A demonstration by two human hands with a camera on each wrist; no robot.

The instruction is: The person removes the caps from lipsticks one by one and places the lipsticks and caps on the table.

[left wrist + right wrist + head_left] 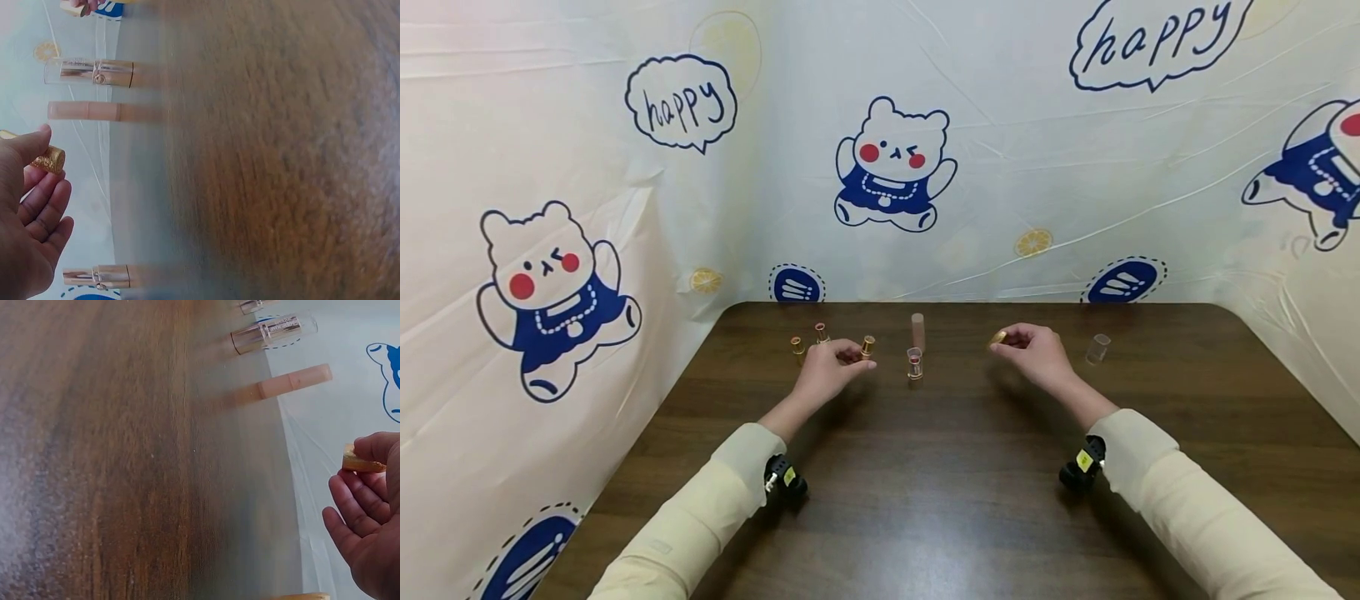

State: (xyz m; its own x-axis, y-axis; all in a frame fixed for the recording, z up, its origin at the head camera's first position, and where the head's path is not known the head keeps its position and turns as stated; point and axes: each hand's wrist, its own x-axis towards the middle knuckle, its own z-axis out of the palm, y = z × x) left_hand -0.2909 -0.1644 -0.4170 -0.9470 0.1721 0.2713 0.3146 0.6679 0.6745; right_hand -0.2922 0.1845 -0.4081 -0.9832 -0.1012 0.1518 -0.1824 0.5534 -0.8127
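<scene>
My left hand pinches a gold lipstick tube between thumb and fingers, just above the table. In the left wrist view the tube's textured gold end shows past the thumb. Across from it, my right hand holds a small gold piece, likely a lipstick cap, with thumb and fingertips; its far part is hidden in the hand. Between the hands stand a clear-capped lipstick and, behind it, a slim pink tube. Both stand upright, untouched by either hand.
Beyond my left hand stand two more gold lipstick tubes, one farther left and one behind the hand. A clear cap stands right of my right hand. The brown table ends at a printed curtain.
</scene>
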